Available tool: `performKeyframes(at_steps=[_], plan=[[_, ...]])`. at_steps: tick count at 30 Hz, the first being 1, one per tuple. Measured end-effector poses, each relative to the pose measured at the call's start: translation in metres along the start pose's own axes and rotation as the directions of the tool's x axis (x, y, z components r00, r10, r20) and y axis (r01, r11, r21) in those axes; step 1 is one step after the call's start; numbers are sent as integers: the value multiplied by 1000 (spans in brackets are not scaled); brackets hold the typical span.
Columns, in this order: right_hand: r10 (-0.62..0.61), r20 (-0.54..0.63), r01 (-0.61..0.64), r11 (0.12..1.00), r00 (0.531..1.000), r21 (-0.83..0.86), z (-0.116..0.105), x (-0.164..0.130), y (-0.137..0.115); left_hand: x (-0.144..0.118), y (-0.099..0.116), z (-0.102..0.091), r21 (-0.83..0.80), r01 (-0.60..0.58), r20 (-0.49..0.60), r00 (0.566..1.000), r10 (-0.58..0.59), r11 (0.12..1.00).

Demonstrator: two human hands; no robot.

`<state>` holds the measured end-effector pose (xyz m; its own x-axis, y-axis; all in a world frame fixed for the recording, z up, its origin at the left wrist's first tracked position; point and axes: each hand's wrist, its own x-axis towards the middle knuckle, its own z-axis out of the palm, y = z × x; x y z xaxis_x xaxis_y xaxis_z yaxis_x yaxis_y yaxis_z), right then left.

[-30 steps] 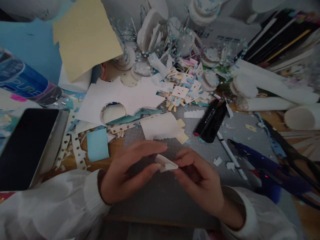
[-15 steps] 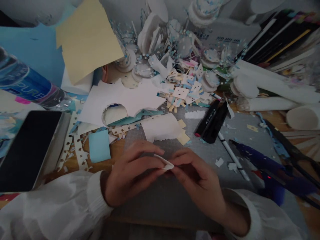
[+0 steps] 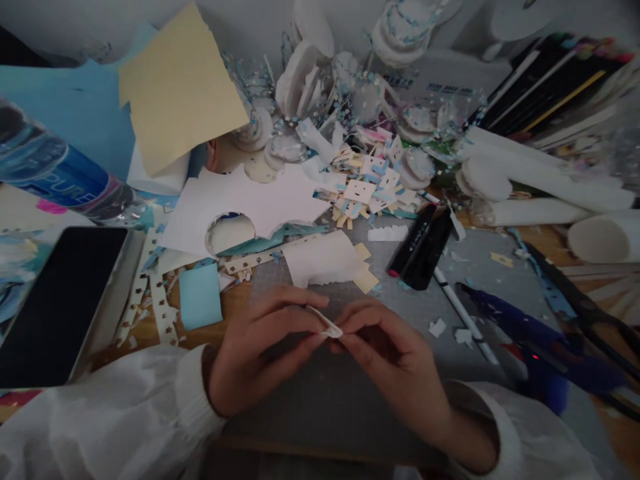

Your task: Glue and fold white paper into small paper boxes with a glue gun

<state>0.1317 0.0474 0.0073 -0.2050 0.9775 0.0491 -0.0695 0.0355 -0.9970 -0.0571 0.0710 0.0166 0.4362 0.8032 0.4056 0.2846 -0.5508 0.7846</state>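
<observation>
A small folded white paper piece (image 3: 327, 325) is pinched between both hands above a grey cutting mat (image 3: 320, 407). My left hand (image 3: 260, 350) grips it from the left with thumb and forefinger. My right hand (image 3: 387, 363) holds its right end with its fingertips. Both sleeves are white. Most of the paper piece is hidden between the fingers.
A dark phone (image 3: 55, 303) lies at left beside a water bottle (image 3: 55, 177). White paper with a round hole (image 3: 240, 203), a blue square (image 3: 200, 297), black markers (image 3: 420, 247), a white pen (image 3: 465, 313), a blue glue gun (image 3: 530, 340), foam rolls (image 3: 530, 180) and paper scraps crowd the desk.
The paper piece has been pressed narrower between the fingertips, and both hands have drawn closer together. The view has tilted slightly.
</observation>
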Motion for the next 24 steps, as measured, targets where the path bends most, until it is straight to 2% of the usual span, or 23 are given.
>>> performKeyframes(at_steps=[7, 16, 21, 24], plan=[[-31, -57, 26, 996, 998, -81, 2, -2, 2, -2, -1, 0, -7, -11, -3, 1000, 11, 1000], [-32, -55, 27, 996, 998, -84, 2, -4, 4, -1, -1, 0, -13, -48, 10, 999, 49, 999], [23, -39, -26, 997, 999, -74, 2, -4, 6, -1, 0, 1, -27, 2, 15, 1000, -2, 1000], [-6, -58, 0, 995, 998, -104, -1, -3, 5, 0, 0, 1, -22, 54, -28, 998, -55, 998]])
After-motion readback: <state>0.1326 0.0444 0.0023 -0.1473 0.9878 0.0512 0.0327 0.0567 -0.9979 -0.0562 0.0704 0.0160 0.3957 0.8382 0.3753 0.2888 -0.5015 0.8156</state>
